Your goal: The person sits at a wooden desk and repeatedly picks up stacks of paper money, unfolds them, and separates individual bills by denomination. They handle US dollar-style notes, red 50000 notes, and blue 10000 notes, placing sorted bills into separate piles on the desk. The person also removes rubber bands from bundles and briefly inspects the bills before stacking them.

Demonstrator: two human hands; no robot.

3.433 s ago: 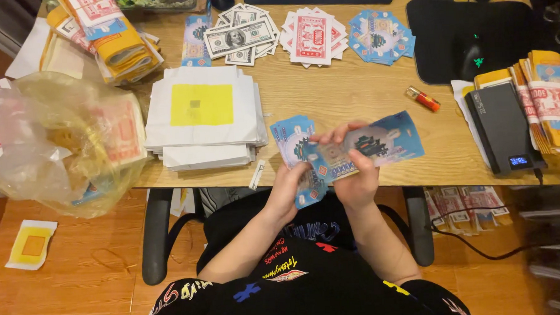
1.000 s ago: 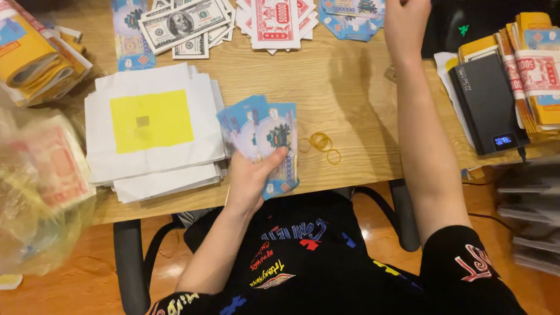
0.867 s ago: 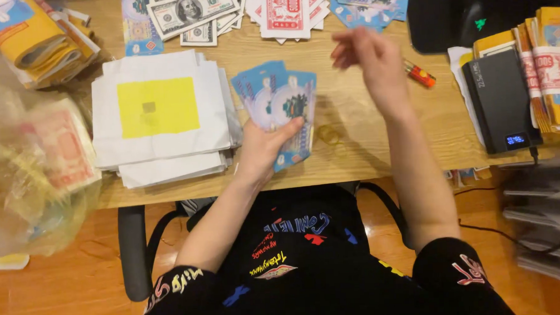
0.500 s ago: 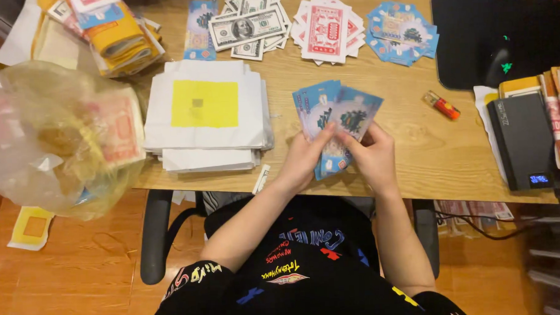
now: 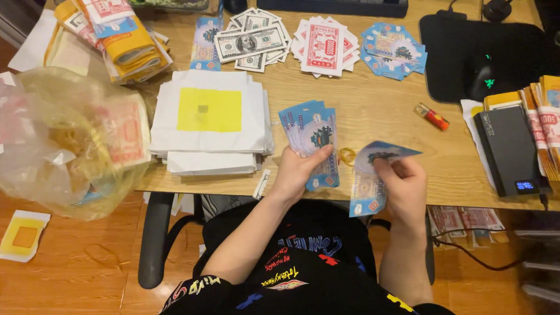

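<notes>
Wooden surface [image 5: 378, 120] carries a white paper stack with a yellow square [image 5: 209, 119], a crinkled plastic bag [image 5: 62, 140] at its left edge, and fanned piles of notes along the far side. Fan of blue printed notes [image 5: 310, 135] stands upright over the near edge, gripped at its base by the left hand [image 5: 296, 172], thumb pressed across the front. Right hand [image 5: 404, 187], just beside it, pinches a single blue note [image 5: 370, 176], bent over. A yellow rubber band [image 5: 347, 155] lies between them.

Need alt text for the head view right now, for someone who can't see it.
Left hand holds a fan of blue notes while the right hand pulls one blue note aside, above a wooden desk with more note piles.
</notes>
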